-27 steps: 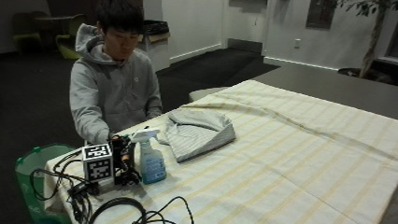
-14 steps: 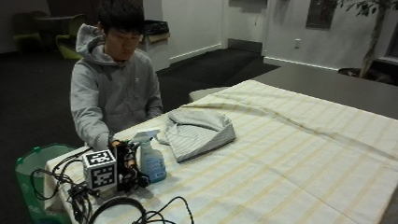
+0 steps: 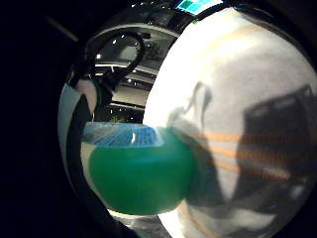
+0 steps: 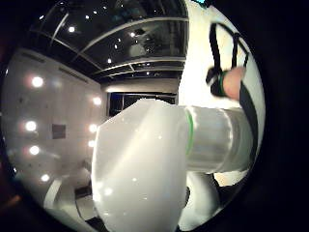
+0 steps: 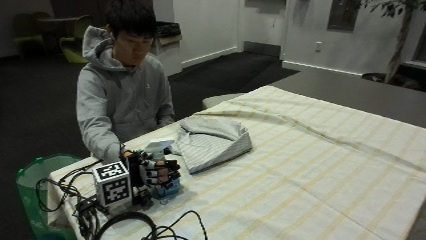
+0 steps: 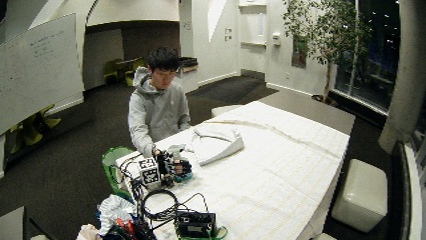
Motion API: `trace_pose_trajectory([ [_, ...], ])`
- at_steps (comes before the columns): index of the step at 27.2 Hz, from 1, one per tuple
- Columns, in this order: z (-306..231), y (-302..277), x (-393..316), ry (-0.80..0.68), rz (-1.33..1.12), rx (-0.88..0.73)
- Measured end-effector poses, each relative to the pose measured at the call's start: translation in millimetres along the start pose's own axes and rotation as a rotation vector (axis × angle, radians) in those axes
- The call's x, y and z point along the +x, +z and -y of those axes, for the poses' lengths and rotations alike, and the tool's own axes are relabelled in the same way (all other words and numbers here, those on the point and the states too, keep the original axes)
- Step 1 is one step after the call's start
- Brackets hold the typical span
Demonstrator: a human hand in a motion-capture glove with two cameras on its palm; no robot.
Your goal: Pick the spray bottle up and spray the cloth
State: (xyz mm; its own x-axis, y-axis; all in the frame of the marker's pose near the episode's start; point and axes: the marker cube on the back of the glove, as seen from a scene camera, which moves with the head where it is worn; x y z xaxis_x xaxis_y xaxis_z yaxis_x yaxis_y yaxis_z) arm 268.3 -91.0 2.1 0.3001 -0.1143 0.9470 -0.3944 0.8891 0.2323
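Black-gloved right hand (image 5: 157, 172) has its fingers (image 5: 166, 174) curled round the blue plastic spray bottle with a white trigger head (image 5: 162, 148), standing on the striped worktop (image 5: 319, 175) just beside the folded grey cloth (image 5: 213, 141).

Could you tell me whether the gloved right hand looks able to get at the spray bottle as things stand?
Probably yes: the gloved right hand is already wrapped round the spray bottle on the table, and nothing stands between them.
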Motion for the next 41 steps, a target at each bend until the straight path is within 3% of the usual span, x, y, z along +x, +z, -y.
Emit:
trace_pose_trajectory([
  [20, 8.2, 20.5, -10.0, -0.035, -0.001, -0.05],
  [29, 2.5, 24.5, -13.5, -0.066, -0.013, 0.035],
  [35, -3.4, 29.4, -33.2, -0.11, -0.129, 0.024],
  [41, -10.9, 46.7, -83.4, -0.187, -0.377, -0.141],
])
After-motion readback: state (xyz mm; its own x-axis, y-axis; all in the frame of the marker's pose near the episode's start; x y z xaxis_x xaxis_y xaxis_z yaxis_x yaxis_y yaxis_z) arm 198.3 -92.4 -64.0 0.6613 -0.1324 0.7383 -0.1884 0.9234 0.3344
